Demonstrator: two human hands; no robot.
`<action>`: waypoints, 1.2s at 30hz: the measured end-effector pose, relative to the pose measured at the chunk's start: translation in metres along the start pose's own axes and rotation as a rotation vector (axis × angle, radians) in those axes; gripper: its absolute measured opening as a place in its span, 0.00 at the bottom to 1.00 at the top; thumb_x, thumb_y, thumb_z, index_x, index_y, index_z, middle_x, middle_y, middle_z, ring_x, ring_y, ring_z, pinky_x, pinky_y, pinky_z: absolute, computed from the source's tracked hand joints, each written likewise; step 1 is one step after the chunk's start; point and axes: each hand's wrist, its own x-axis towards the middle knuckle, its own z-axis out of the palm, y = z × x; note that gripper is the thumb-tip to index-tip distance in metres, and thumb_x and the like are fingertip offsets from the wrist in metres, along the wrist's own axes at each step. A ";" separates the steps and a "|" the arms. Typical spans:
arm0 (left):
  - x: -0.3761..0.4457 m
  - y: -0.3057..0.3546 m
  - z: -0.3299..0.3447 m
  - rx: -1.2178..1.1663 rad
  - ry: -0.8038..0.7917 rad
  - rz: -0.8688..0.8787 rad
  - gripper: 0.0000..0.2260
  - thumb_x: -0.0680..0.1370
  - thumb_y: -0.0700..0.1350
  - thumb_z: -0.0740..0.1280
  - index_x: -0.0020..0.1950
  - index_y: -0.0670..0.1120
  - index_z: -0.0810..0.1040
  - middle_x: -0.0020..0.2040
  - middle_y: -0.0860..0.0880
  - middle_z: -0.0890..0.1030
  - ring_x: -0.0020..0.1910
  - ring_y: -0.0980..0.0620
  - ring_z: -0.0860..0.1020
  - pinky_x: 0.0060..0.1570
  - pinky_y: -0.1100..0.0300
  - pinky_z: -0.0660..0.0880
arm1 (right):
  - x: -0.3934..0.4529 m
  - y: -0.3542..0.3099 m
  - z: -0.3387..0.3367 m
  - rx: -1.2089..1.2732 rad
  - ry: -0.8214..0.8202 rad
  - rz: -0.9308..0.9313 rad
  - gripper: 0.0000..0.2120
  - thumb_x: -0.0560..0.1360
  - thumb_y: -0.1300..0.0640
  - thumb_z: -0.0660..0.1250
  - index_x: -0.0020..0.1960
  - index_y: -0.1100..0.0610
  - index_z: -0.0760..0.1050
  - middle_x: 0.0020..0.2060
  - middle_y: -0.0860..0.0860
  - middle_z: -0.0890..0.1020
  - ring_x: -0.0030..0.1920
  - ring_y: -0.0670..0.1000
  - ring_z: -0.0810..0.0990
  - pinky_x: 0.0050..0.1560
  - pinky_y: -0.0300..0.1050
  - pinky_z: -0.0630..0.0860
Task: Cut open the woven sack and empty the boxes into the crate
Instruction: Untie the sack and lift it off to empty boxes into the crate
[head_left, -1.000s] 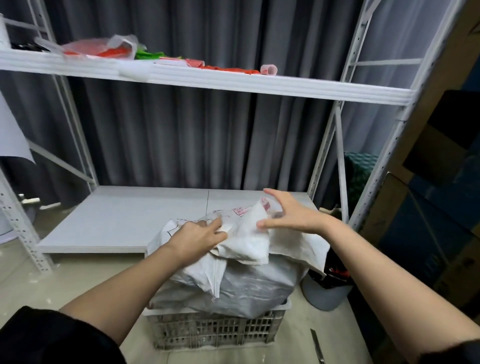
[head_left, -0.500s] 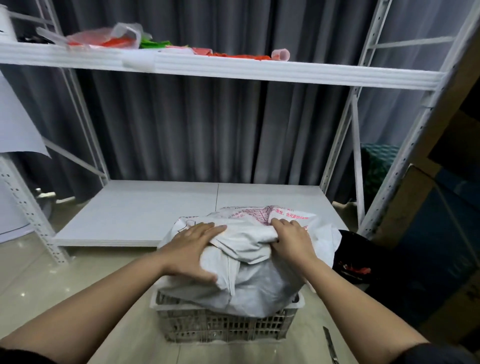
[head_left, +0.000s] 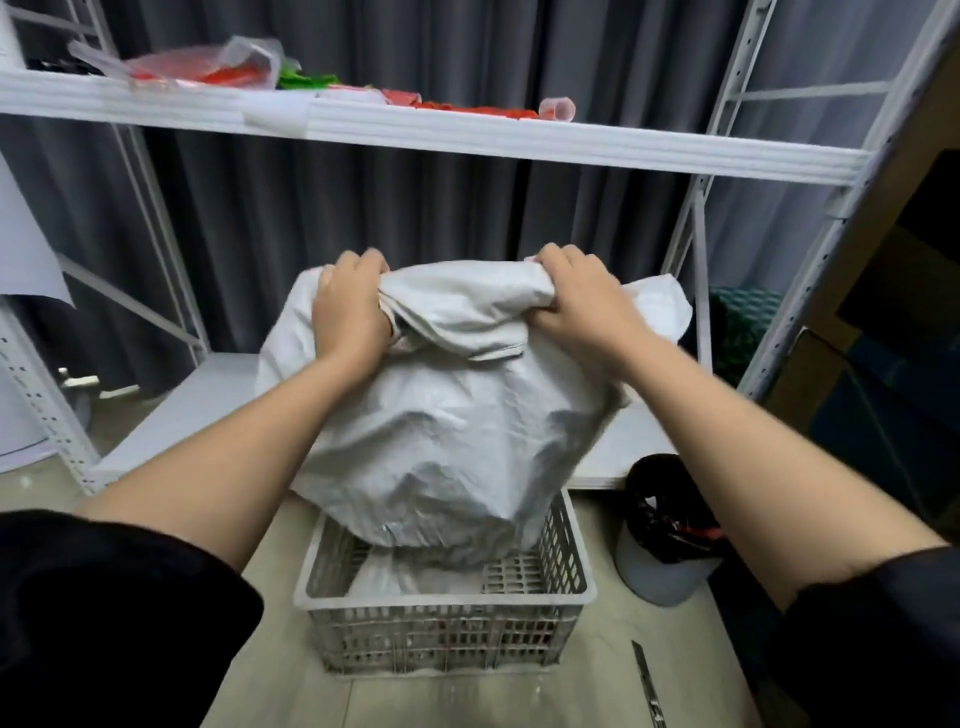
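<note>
Fingers (head_left: 363, 260) of the left hand (head_left: 349, 312) and of the right hand (head_left: 576, 301) are curled tight into bunched fabric at the top of the woven sack (head_left: 447, 441), which is held above the crate (head_left: 441, 613), its bulge dipping inside. Emptying step judged in hand; boxes not visible; higher lift or shake probably needed next

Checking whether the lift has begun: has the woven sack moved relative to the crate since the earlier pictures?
Yes. The woven sack has gone up: it lay on the crate rim, and now both hands hold it above, with the crate's inside showing beneath.
</note>
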 end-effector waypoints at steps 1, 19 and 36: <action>0.006 0.003 -0.002 -0.053 -0.054 -0.024 0.06 0.72 0.37 0.63 0.49 0.43 0.73 0.49 0.39 0.75 0.48 0.38 0.74 0.46 0.49 0.68 | 0.003 0.003 -0.012 -0.034 -0.110 0.030 0.15 0.70 0.51 0.64 0.54 0.52 0.66 0.49 0.54 0.75 0.50 0.59 0.74 0.48 0.55 0.73; 0.031 0.022 -0.030 0.263 0.344 0.366 0.07 0.68 0.33 0.58 0.42 0.41 0.72 0.38 0.40 0.74 0.37 0.41 0.74 0.30 0.53 0.66 | -0.008 -0.023 -0.040 0.012 0.609 0.171 0.13 0.69 0.64 0.58 0.53 0.56 0.72 0.49 0.56 0.73 0.40 0.60 0.73 0.30 0.49 0.65; -0.074 -0.024 0.018 -0.390 -0.789 0.189 0.16 0.73 0.62 0.58 0.49 0.52 0.74 0.68 0.59 0.65 0.67 0.59 0.68 0.66 0.58 0.65 | -0.076 0.003 0.036 -0.052 0.238 0.046 0.09 0.71 0.60 0.63 0.51 0.56 0.73 0.41 0.49 0.68 0.38 0.49 0.69 0.31 0.41 0.61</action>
